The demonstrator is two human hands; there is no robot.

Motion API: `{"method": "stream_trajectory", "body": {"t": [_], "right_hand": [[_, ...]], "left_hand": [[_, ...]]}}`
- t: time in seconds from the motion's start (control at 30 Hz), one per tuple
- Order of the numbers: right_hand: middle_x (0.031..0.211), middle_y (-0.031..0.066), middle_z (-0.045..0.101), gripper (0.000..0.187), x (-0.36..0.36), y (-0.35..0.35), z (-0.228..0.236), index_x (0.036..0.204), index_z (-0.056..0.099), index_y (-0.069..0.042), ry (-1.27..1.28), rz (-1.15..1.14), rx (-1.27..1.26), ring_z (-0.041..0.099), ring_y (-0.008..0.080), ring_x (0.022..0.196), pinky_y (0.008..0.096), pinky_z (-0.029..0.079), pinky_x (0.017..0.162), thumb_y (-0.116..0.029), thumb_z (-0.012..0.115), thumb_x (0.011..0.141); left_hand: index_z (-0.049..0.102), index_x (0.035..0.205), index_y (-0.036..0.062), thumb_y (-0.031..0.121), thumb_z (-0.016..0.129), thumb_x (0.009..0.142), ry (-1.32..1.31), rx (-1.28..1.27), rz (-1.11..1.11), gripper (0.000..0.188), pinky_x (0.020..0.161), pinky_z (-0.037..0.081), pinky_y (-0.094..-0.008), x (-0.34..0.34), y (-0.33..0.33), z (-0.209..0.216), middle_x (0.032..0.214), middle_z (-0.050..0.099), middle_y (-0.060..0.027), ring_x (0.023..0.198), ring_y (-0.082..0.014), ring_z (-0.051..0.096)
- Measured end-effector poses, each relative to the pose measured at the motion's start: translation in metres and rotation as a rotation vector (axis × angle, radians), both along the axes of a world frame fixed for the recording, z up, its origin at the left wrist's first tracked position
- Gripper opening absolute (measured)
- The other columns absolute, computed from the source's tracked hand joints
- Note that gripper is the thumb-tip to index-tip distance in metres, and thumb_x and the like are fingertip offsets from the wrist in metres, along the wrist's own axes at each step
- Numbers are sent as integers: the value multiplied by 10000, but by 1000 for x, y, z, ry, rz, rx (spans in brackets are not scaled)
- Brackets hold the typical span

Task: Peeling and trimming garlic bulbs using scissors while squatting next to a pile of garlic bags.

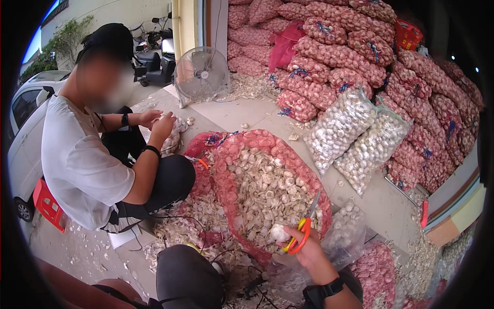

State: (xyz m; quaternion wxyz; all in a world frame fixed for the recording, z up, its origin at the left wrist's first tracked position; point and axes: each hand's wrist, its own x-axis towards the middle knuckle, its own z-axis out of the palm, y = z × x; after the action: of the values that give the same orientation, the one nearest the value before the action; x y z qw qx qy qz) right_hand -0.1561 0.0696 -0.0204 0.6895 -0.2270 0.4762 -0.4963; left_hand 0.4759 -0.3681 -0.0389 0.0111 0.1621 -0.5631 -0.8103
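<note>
A person's right hand point(303, 246) grips a pair of orange-handled scissors point(304, 229), fingers curled through the loops and the steel blades angled up toward the upper right, over the near rim of a wide-open red mesh sack point(234, 180) heaped with pale trimmed garlic bulbs point(267, 188). A single white garlic bulb point(279, 233) sits just left of the scissor handles, touching the fingertips of that hand; whether the fingers hold it or merely rest against it cannot be told. The person's left hand is out of view; only a dark-trousered knee point(188, 275) shows at the lower edge. Across the sack, a co-worker in a grey T-shirt point(77, 165) crouches on a small red plastic stool point(47, 203), both of that person's hands point(159, 123) closed together around garlic held over a smaller mesh bag. Papery garlic skins point(200, 211) litter the concrete floor between the two. Behind the open sack, two white mesh sacks of garlic point(355, 139) lean against a tall stack of filled red mesh sacks point(350, 56). A round metal floor fan point(201, 74) stands near the doorway, with a parked scooter point(154, 59) and a white car point(23, 118) beyond.
</note>
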Motion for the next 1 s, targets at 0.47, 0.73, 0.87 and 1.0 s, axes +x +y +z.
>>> {"method": "stream_trajectory", "body": {"t": [0.47,0.73,0.87,1.0], "right_hand": [[919,146,633,179,4,5,-13,927,553,6,-113,145,-337,668,285,843,524,603,698,-16,700,827],[929,154,638,177,-2,18,-47,922,549,7,-52,72,-812,671,294,850,519,604,699,-16,697,829],[935,159,640,176,-3,4,-43,920,547,8,-158,169,-515,673,299,853,516,605,700,-16,696,830],[940,163,643,175,-11,-28,-47,918,545,9,-117,-67,-37,674,303,857,514,605,701,-16,694,831]], "left_hand": [[615,1025,93,175,498,891,-341,-858,166,196,737,524,-379,52,86,2,934,627,-120,893,-195,637],[647,976,55,186,421,973,-1483,-1852,750,261,697,522,-307,-106,125,-1,986,655,-126,910,-211,650],[577,1082,-1,167,416,973,-1202,-1362,738,258,802,495,-289,-97,173,56,1067,623,-219,943,-209,635],[503,1126,26,170,430,970,-915,-1205,363,224,776,506,-293,-249,288,-27,1064,616,-228,907,-215,631]]}}
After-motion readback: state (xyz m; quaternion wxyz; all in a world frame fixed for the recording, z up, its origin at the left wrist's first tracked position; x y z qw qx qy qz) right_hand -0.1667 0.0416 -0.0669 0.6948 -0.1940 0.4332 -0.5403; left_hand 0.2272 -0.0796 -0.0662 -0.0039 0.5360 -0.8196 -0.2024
